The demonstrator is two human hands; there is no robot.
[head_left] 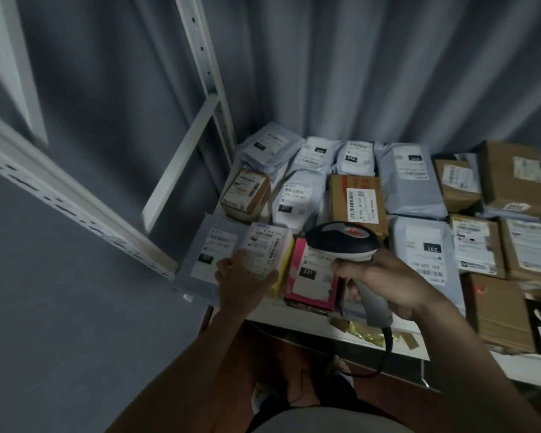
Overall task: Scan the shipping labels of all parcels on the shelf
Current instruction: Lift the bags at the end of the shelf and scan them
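Several labelled parcels cover the white shelf (297,317): grey mailer bags at the back, brown cartons on the right. My right hand (384,282) grips the handle of a grey and black barcode scanner (344,242), whose head hangs over a pink box (310,276) with a white label. My left hand (242,281) holds a small pale box with a yellow side (267,253) at the shelf's front left, thumb on its right edge, fingers on its label. A brown carton with a barcode label (358,200) lies just beyond the scanner.
White metal shelf uprights and a slotted beam (75,210) run along the left. A grey curtain (356,73) hangs behind the shelf. The scanner's black cable (386,348) drops below the shelf edge. A flat grey mailer (213,248) lies at the far left corner.
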